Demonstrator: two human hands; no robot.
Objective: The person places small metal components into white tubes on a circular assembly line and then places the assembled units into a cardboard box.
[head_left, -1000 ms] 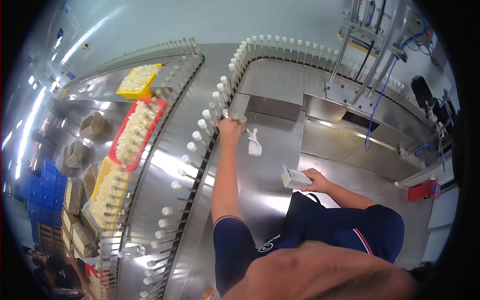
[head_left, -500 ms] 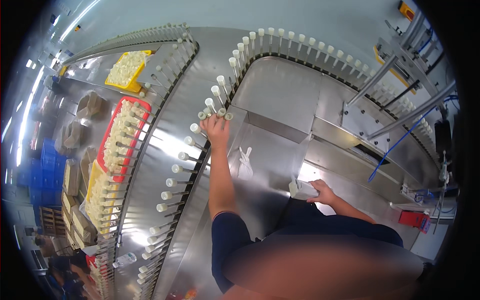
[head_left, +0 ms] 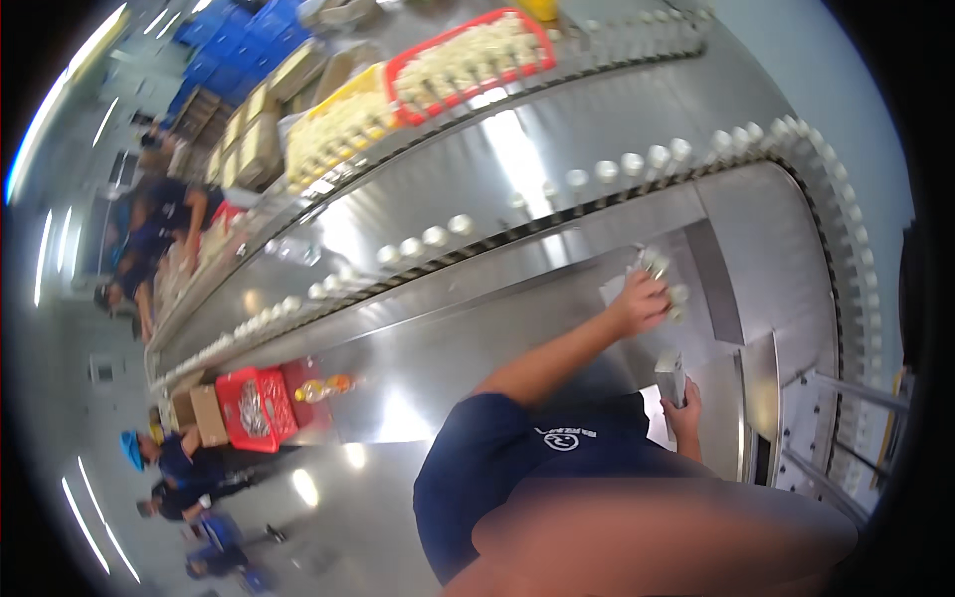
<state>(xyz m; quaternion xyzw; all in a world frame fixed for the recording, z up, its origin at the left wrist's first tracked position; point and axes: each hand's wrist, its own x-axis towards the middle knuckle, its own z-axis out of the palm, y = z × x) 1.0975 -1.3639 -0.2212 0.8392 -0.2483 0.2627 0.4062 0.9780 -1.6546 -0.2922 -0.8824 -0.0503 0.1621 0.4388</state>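
Note:
My left hand (head_left: 643, 303) is closed around several small pale cup-shaped caps (head_left: 657, 265), blurred by motion, just above the recessed metal surface on the near side of the conveyor. A white cloth or glove (head_left: 614, 291) shows partly behind it. Close to my body, my right hand (head_left: 684, 412) grips a whitish-grey rectangular block (head_left: 669, 376), whose kind I cannot make out. Beyond my left hand runs the chain conveyor (head_left: 557, 221) with upright pins. White caps (head_left: 632, 163) sit on many of its pins, while some pins beside them are bare.
A red tray (head_left: 549, 50) and a yellow tray (head_left: 288, 164) of pale pieces stand past the far conveyor run. A plastic bottle (head_left: 293, 251) lies between the runs. At left are a red crate (head_left: 221, 398), an amber bottle (head_left: 323, 388) and co-workers (head_left: 169, 214). Metal bars (head_left: 846, 388) stand at right.
The view has turned left. My left hand has come away from the conveyor pins toward me with the caps in it. My right hand still holds the block.

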